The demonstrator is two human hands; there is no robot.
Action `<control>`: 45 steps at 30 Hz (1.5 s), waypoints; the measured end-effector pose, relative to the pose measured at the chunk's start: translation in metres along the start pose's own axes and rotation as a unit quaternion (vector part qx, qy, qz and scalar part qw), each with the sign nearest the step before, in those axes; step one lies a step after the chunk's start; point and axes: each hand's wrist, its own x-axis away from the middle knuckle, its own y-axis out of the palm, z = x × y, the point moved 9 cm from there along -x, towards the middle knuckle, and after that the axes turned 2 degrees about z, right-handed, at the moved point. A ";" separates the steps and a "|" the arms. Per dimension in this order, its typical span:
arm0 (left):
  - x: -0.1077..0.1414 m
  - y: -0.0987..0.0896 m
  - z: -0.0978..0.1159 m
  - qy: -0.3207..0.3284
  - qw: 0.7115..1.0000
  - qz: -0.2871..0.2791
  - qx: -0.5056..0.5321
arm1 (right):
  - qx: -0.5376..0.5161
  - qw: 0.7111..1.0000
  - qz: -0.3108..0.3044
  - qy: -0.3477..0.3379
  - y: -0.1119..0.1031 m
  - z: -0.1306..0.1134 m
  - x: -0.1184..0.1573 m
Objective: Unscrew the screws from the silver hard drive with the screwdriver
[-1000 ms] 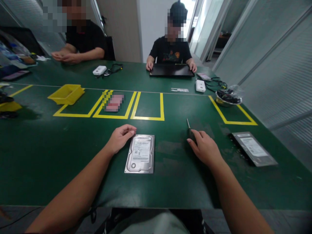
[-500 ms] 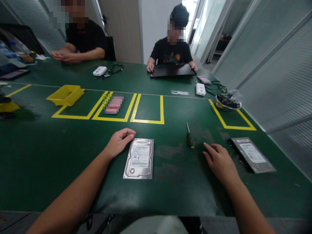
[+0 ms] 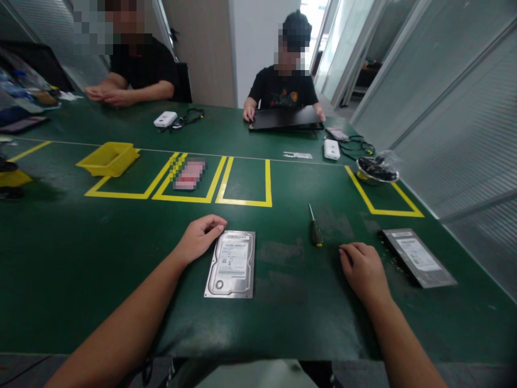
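Note:
A silver hard drive with a white label lies flat on the green table in front of me. At its far left corner rests my left hand, fingers loosely bent and thumb tip at or beside the drive's edge. It is open and does not grip the drive. My right hand lies on the table, loosely curled but open, with nothing seen in it. Just left of that hand is a screwdriver with a dark handle, its shaft pointing away from me. A second hard drive lies on the right.
Yellow tape outlines mark the table. A yellow bin and a pink blurred item stand left of centre. Far right is a bowl of dark parts. Opposite, one person holds a black panel; another person sits farther left.
My right hand has drawn its fingers in and curled them more. The left hand and both drives stay about in place. The person opposite has shifted the black panel slightly.

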 end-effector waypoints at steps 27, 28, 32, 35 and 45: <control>-0.003 -0.006 -0.001 0.007 0.999 0.046 0.021 | 0.098 0.986 0.050 0.127 0.001 0.049 0.016; -0.003 -0.006 -0.001 0.006 0.999 0.048 0.022 | 0.096 0.986 0.049 0.128 0.003 0.050 0.017; -0.004 -0.007 -0.003 0.005 0.998 0.058 0.021 | 0.093 0.985 0.046 0.136 0.012 0.056 0.019; -0.004 -0.007 -0.004 0.006 0.998 0.065 0.021 | 0.094 0.984 0.039 0.143 0.014 0.059 0.021; -0.006 -0.008 -0.005 0.011 0.997 0.074 0.017 | 0.124 0.974 0.000 0.190 0.007 0.076 0.026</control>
